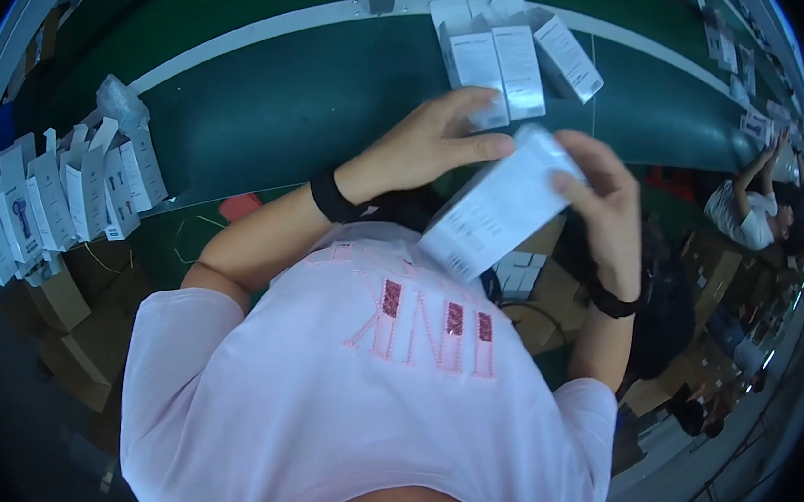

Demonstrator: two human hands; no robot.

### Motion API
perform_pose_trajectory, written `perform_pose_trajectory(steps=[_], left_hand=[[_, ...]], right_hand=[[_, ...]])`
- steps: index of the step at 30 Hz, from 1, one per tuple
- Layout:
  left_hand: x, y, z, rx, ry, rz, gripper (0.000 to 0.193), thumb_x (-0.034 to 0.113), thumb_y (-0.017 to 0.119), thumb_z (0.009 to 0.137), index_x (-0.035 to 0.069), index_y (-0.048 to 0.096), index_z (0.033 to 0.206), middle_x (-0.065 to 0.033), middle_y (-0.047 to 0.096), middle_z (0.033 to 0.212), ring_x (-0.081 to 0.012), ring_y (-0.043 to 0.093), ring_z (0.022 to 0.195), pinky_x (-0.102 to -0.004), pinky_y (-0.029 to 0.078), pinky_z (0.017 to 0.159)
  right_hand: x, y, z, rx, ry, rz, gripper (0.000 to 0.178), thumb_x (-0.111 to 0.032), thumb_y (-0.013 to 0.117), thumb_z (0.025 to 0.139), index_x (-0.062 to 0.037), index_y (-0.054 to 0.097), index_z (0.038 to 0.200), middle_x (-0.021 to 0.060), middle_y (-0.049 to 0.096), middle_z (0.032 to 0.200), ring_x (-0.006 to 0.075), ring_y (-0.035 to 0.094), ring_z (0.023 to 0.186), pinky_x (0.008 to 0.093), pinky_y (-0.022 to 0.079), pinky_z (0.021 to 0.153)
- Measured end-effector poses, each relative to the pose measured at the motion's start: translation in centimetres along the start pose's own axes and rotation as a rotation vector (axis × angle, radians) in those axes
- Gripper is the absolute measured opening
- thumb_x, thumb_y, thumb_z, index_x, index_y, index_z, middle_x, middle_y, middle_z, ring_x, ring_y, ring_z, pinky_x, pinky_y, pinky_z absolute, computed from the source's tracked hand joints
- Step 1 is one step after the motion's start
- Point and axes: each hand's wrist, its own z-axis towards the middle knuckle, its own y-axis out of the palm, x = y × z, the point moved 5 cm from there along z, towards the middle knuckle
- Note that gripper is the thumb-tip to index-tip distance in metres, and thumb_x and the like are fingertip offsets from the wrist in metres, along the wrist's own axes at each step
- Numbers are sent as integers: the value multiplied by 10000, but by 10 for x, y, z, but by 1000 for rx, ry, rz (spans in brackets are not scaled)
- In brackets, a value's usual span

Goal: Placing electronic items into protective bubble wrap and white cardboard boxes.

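Observation:
A white carton [501,207] with small print and a barcode is tilted in front of my chest, slightly blurred. My right hand [603,197] grips it near its upper end, thumb on the printed face and fingers round the far side. My left hand [436,139] has its thumb and fingers spread apart, the thumb tip close to the carton's top end. Whether that thumb touches the carton, I cannot tell. Beyond the left fingertips, two white cartons [520,70] stand side by side, and another carton [572,60] leans away to their right.
A green work surface [242,108] with a pale rail runs across the far side. Several open white cartons [83,185] line its left end beside a clear plastic bag [123,104]. Brown cardboard boxes [83,347] lie below. Another person [755,205] is at the far right.

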Motion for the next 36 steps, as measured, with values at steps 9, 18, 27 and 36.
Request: perform_pose_trajectory(steps=[9,18,27,36], left_hand=[[-147,-39,115,487,-401,467,1188,652,723,623,-25,198,1447,-296,449,1240,-427,436,1183,-434,393,985],[-155,-15,75,373,-43,722,812,341,610,863,137,148,1499,-290,434,1222,-419,407,1137,-485,329,976],[-175,-67,13,565,-214,506,836,433,618,845,-120,281,1374,-309,441,1223,-420,429,1153,-441,351,1014],[-72,-97,-115,335,-405,-676,685,424,664,839,3,404,1313,-138,536,1224,-251,534,1130,-372,440,948]], right_hand=[[217,-315,136,851,-146,289,467,-243,605,905,-42,498,1312,99,580,1170,246,544,1057,435,442,807],[283,-253,155,721,416,94,761,-460,622,853,-5,353,1400,215,457,1323,339,497,1132,477,411,905],[139,57,103,154,-30,-118,411,-302,539,957,26,570,1203,70,642,917,117,575,750,241,463,703],[22,168,79,-304,-14,-344,336,-266,644,893,59,677,969,85,676,782,122,625,688,250,506,638]])
